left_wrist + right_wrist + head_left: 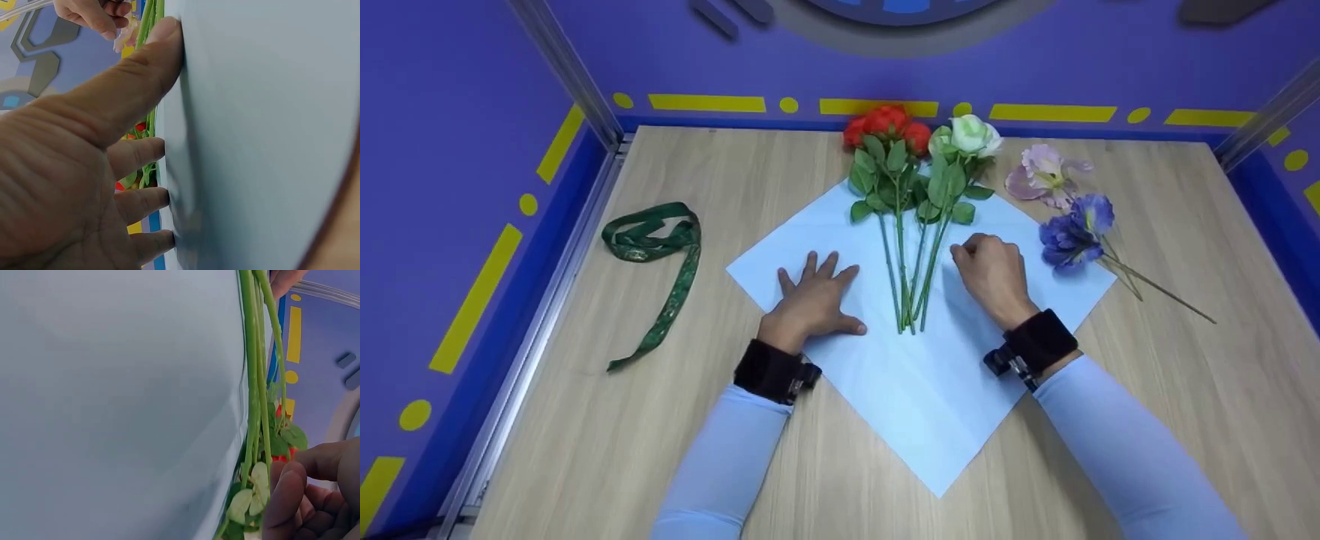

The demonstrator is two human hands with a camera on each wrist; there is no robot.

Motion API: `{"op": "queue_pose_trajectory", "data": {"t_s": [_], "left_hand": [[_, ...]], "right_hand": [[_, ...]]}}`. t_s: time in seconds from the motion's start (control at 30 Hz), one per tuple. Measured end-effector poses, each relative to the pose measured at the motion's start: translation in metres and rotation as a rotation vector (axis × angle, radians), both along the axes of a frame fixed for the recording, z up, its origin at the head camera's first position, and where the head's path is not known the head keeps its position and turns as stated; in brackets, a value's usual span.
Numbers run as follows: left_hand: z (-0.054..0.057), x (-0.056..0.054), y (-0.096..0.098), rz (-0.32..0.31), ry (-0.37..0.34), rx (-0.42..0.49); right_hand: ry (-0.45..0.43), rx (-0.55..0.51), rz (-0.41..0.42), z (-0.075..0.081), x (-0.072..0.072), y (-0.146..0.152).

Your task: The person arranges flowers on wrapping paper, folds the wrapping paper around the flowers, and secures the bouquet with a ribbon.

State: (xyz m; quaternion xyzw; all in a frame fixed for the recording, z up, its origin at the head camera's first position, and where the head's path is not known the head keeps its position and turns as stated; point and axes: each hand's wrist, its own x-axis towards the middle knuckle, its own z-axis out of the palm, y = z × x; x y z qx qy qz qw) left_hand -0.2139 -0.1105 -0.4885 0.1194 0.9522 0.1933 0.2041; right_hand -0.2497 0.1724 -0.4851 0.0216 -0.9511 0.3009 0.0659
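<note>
My left hand (pixel 814 304) lies with fingers spread on the left part of a light blue wrapping sheet (pixel 915 405), and in the left wrist view its fingertips touch the sheet. Red flowers (pixel 887 120) and white-green flowers (pixel 973 135) lie together at the sheet's far corner, their green stems (pixel 901 277) crossing near its middle. Just right of those stems is my right hand (pixel 994 274), fingers curled and holding nothing. The right wrist view has its thumb (pixel 287 495) close beside the stems and leaves.
A pale purple flower (pixel 1046 172) and a blue-purple flower (pixel 1076 232) lie at the right, the latter overlapping the sheet's edge. On the left, a green patterned ribbon (pixel 671 300) is loosely looped on the wooden table (pixel 555 420). Blue printed panels (pixel 720 67) stand around the table.
</note>
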Motion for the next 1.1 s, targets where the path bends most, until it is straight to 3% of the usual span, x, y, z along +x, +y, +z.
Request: {"op": "queue_pose_trajectory", "data": {"t_s": [0.37,0.57,0.9,1.1], "left_hand": [[0.000,0.002,0.000,-0.010,0.005,0.006],[0.001,0.002,0.000,-0.004,-0.005,0.010],[0.001,0.001,0.001,0.000,-0.007,0.000],[0.001,0.001,0.001,0.001,-0.002,0.001]], "right_hand": [[0.207,0.056,0.030,0.005,0.018,0.044],[0.265,0.099,0.006,0.005,0.030,0.085],[0.141,0.182,-0.158,0.000,0.030,0.167],[-0.033,0.242,-0.225,0.000,0.027,0.203]]}}
